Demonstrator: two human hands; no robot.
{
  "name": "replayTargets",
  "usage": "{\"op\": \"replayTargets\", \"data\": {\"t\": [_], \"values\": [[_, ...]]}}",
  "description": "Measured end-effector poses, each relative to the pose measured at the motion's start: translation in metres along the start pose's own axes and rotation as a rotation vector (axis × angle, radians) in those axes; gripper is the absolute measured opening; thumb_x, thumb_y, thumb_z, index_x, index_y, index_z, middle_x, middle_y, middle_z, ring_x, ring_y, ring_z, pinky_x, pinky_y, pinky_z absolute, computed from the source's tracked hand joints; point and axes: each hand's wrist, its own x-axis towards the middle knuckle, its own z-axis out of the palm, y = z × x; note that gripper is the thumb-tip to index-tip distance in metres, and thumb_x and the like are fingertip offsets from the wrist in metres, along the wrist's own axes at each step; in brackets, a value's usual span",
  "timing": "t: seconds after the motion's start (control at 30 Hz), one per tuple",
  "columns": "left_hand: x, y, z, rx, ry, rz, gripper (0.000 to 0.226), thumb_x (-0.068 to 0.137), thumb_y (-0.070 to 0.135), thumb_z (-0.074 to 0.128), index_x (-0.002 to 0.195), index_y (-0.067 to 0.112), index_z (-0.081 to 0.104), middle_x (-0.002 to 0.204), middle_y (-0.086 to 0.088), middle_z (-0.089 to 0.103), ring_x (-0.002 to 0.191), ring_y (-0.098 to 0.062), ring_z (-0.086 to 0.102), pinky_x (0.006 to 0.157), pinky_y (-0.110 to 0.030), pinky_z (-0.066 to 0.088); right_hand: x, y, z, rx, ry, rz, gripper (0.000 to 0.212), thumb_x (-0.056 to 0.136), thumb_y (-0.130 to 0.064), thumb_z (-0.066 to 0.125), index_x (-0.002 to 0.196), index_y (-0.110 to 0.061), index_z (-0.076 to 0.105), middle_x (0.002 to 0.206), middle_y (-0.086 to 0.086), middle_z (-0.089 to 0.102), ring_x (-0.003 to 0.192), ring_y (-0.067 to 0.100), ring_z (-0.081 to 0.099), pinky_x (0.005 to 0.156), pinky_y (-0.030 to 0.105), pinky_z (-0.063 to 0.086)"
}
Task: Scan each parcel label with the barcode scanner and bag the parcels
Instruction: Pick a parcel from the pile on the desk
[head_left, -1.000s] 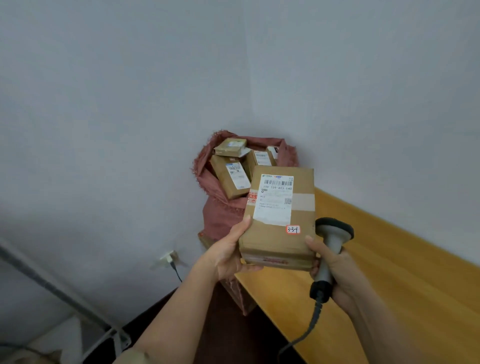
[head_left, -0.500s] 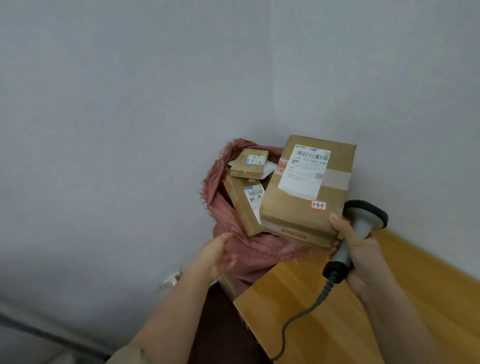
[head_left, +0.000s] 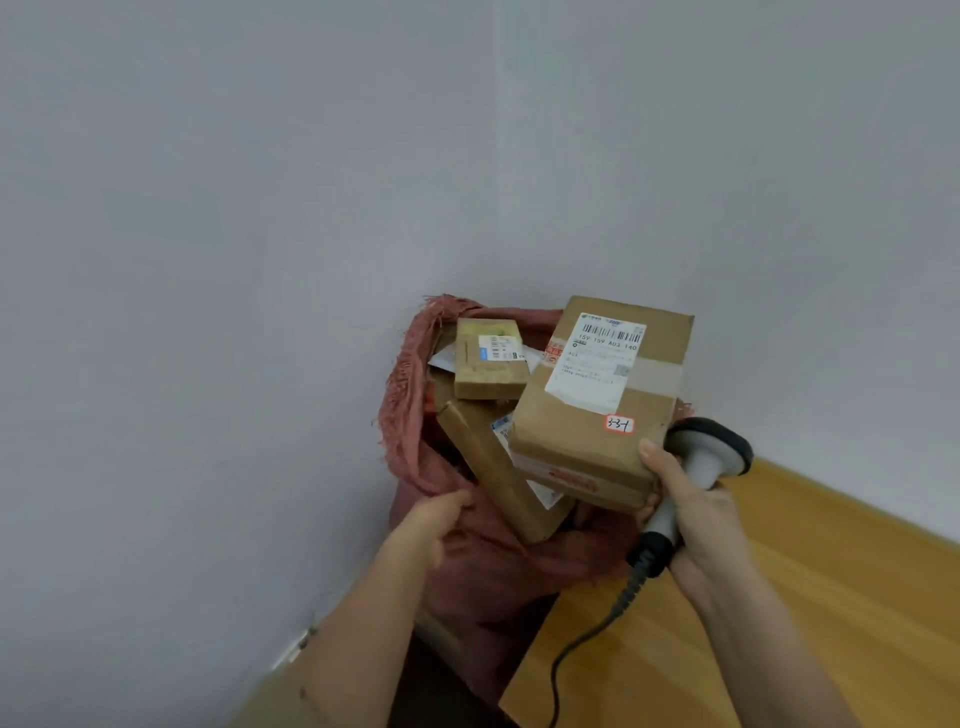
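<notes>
Grey corner walls, wooden table (head_left: 810, 613) at near right. Right hand (head_left: 698, 512) gripping barcode scanner (head_left: 696, 473), thumb and fingers also pinching near edge of labelled parcel (head_left: 597, 400) above sack mouth. Left hand (head_left: 428, 525) clutching near rim of red sack (head_left: 467, 561). Farther inside: long parcel (head_left: 493, 467) tilted, small parcel (head_left: 488, 358) on top.

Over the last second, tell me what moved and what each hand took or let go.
The left hand let go of the labelled parcel and now grips the red sack at its rim. The right hand alone carried the parcel up and over the sack's mouth. Unchanged: the right hand still holds the barcode scanner, and parcels still sit in the sack.
</notes>
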Motion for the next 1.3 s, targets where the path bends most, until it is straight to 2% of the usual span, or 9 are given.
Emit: {"op": "replayTargets", "data": {"t": [0.2, 0.3, 0.4, 0.57, 0.67, 0.73, 0.83, 1.1, 1.3], "values": [[-0.010, 0.042, -0.014, 0.006, -0.575, -0.029, 0.019, 0.086, 0.004, 0.055, 0.103, 0.002, 0.063, 0.102, -0.015, 0.063, 0.090, -0.025, 0.062, 0.088, -0.043, 0.054, 0.013, 0.027, 0.029, 0.019, 0.095, -0.037, 0.068, 0.076, -0.024, 0.084, 0.131, -0.002, 0.052, 0.071, 0.005, 0.059, 0.047, 0.012, 0.051, 0.041, 0.024, 0.044], [-0.024, 0.067, -0.023, -0.069, -0.661, -0.019, 0.011, 0.076, 0.005, 0.057, 0.067, 0.008, 0.064, 0.060, -0.005, 0.056, 0.053, -0.013, 0.055, 0.059, -0.030, 0.058, 0.021, 0.030, 0.037, -0.007, 0.088, -0.023, 0.066, 0.079, -0.026, 0.082, 0.131, 0.000, 0.052, 0.067, 0.005, 0.057, 0.046, 0.013, 0.050, 0.042, 0.025, 0.044], [-0.024, 0.078, -0.023, -0.194, -0.611, -0.009, 0.007, 0.076, 0.010, 0.063, 0.082, 0.007, 0.062, 0.072, -0.009, 0.058, 0.062, -0.018, 0.057, 0.061, -0.031, 0.058, 0.034, 0.027, 0.038, -0.083, 0.083, 0.002, 0.064, 0.079, -0.018, 0.082, 0.132, 0.000, 0.050, 0.066, 0.006, 0.057, 0.043, 0.011, 0.051, 0.041, 0.025, 0.045], [-0.026, 0.088, 0.026, -0.153, -0.306, 0.179, 0.062, 0.065, 0.046, 0.083, 0.112, 0.006, 0.072, 0.106, -0.009, 0.073, 0.094, -0.023, 0.072, 0.082, -0.039, 0.059, 0.038, 0.034, 0.033, -0.188, 0.072, 0.054, 0.082, 0.070, -0.020, 0.089, 0.137, -0.006, 0.044, 0.079, 0.009, 0.061, 0.046, 0.011, 0.056, 0.043, 0.025, 0.047], [-0.022, 0.097, 0.047, 0.112, 0.034, 0.432, 0.119, 0.047, 0.049, 0.093, 0.140, 0.000, 0.036, 0.123, 0.002, 0.057, 0.111, -0.016, 0.059, 0.099, -0.037, 0.050, 0.041, 0.030, 0.028, -0.181, 0.050, 0.084, 0.090, 0.064, -0.023, 0.092, 0.137, -0.006, 0.044, 0.078, 0.009, 0.060, 0.050, 0.013, 0.056, 0.043, 0.025, 0.048], [-0.018, 0.101, 0.055, 0.249, 0.036, 0.426, 0.133, 0.050, 0.043, 0.094, 0.149, 0.005, 0.013, 0.124, -0.001, 0.046, 0.111, -0.018, 0.052, 0.101, -0.039, 0.048, 0.046, 0.027, 0.023, -0.118, 0.043, 0.093, 0.083, 0.068, -0.023, 0.090, 0.136, -0.010, 0.045, 0.077, 0.009, 0.061, 0.048, 0.011, 0.054, 0.043, 0.025, 0.048], [-0.014, 0.101, 0.065, 0.339, 0.013, 0.412, 0.132, 0.052, 0.040, 0.095, 0.149, 0.007, 0.011, 0.136, -0.006, 0.045, 0.109, -0.018, 0.050, 0.100, -0.039, 0.048, 0.058, 0.022, 0.013, 0.006, 0.145, 0.019, 0.064, 0.080, -0.018, 0.082, 0.132, -0.017, 0.045, 0.083, 0.006, 0.061, 0.053, 0.011, 0.056, 0.046, 0.027, 0.050], [-0.007, 0.103, 0.070, 0.317, 0.057, 0.390, 0.136, 0.059, 0.033, 0.093, 0.152, 0.006, -0.003, 0.148, -0.011, 0.036, 0.128, -0.026, 0.046, 0.105, -0.042, 0.044, 0.087, 0.030, -0.005, -0.180, 0.305, 0.093, 0.084, 0.076, -0.007, 0.083, 0.140, -0.016, 0.030, 0.112, 0.012, 0.056, 0.101, 0.035, 0.061, 0.090, 0.058, 0.053], [-0.008, 0.103, 0.065, 0.310, 0.055, 0.344, 0.142, 0.057, 0.036, 0.093, 0.152, 0.005, -0.008, 0.153, -0.010, 0.029, 0.132, -0.025, 0.041, 0.095, -0.030, 0.041, 0.089, 0.027, -0.007, -0.063, 0.312, 0.193, 0.053, 0.085, -0.005, 0.072, 0.130, -0.007, 0.044, 0.097, 0.016, 0.063, 0.071, 0.028, 0.061, 0.059, 0.039, 0.052]]}}
